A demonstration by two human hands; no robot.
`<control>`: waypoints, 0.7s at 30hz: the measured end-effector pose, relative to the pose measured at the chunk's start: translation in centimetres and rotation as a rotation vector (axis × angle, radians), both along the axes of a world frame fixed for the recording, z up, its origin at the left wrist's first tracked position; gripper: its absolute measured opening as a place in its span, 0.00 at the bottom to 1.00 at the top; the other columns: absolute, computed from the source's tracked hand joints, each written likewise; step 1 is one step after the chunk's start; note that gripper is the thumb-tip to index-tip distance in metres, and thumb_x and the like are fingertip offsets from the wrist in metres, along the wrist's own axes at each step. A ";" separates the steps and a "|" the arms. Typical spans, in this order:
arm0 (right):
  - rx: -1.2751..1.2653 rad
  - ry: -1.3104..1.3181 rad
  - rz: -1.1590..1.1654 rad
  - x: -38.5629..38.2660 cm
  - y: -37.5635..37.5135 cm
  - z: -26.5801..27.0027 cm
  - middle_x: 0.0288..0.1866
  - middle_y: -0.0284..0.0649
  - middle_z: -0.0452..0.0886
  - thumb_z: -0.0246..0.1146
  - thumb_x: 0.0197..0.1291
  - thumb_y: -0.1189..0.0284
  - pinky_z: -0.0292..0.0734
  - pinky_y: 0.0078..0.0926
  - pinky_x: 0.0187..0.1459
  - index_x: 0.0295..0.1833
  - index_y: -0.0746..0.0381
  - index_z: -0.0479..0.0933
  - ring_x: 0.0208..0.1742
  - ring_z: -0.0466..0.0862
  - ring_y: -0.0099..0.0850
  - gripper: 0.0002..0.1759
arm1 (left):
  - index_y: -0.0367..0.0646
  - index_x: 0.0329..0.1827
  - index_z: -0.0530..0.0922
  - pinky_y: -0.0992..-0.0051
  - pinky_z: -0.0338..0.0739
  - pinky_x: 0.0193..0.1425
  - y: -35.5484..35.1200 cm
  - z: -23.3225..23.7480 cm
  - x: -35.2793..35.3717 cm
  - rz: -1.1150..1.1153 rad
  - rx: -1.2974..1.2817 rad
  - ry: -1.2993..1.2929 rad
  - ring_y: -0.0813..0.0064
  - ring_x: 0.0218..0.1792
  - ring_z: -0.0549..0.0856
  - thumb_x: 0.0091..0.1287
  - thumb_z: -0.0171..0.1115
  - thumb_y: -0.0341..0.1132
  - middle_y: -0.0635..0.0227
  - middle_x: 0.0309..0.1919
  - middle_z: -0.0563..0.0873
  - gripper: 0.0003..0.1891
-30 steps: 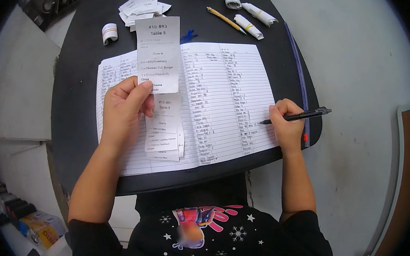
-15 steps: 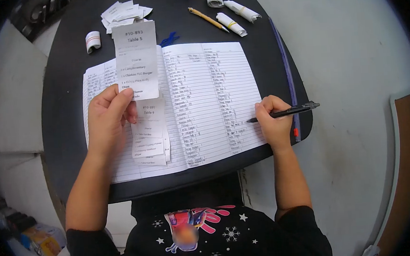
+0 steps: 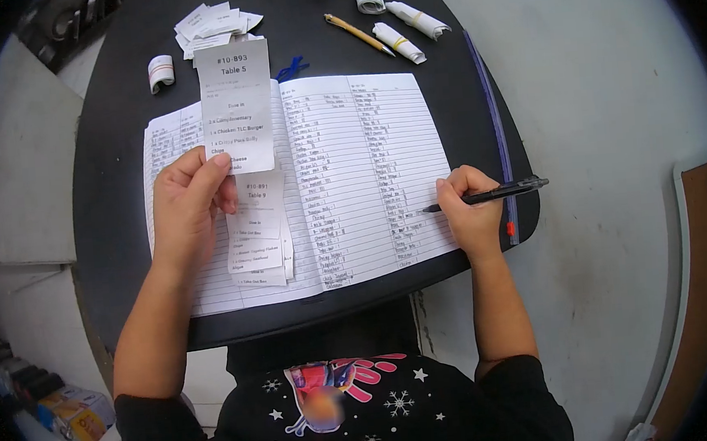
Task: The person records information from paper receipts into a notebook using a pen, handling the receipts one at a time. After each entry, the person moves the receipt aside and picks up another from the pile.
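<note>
Between thumb and fingers, my left hand (image 3: pixel 190 203) holds up a printed receipt (image 3: pixel 237 106) marked #10-893, Table 5. Behind and below it, more receipts (image 3: pixel 257 244) lie overlapped on the left page of an open lined notebook (image 3: pixel 349 163). Handwritten columns fill much of the right page. A black pen (image 3: pixel 507 191) is pinched in my right hand (image 3: pixel 474 208), its tip over the right column near the page's right edge.
A heap of receipts (image 3: pixel 213 24), a paper roll (image 3: pixel 160 72), a blue ribbon (image 3: pixel 289 68), a wooden pen (image 3: pixel 359 35) and banded rolls (image 3: pixel 398 42) lie beyond the notebook on the black table (image 3: pixel 126 72). A purple strip (image 3: pixel 490 121) runs along the right edge.
Both hands keep nearly the same place. The receipt in my left hand and the pen in my right hand have shifted only very slightly.
</note>
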State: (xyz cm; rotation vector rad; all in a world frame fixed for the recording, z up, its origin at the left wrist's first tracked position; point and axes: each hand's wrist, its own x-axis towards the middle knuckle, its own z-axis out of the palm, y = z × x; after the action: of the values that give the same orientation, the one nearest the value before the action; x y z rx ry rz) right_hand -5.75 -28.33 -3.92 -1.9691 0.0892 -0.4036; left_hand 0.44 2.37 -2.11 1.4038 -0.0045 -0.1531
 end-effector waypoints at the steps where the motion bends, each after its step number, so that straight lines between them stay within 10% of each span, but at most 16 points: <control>1: -0.007 -0.007 0.005 0.0 0.0 -0.1 0.15 0.27 0.65 0.62 0.51 0.80 0.57 0.18 0.22 0.17 0.62 0.63 0.20 0.63 0.14 0.17 | 0.37 0.34 0.79 0.84 0.68 0.24 0.0 0.2 -0.1 -0.010 -0.003 0.007 0.86 0.17 0.72 0.66 0.56 0.34 0.72 0.18 0.78 0.09; 21: 0.119 -0.006 -0.023 0.2 -0.9 -0.7 0.17 0.25 0.62 0.59 0.50 0.84 0.57 0.18 0.24 0.18 0.59 0.62 0.21 0.61 0.15 0.16 | 0.43 0.26 0.74 0.83 0.69 0.21 0.3 0.0 -0.1 -0.012 0.029 0.015 0.85 0.17 0.74 0.65 0.59 0.34 0.72 0.18 0.77 0.10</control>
State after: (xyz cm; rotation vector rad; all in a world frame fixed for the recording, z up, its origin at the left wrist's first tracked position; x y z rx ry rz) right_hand -5.56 -29.19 -4.62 -1.8514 0.1294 -0.4097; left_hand 0.38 2.68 -2.10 1.4318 0.0014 -0.1739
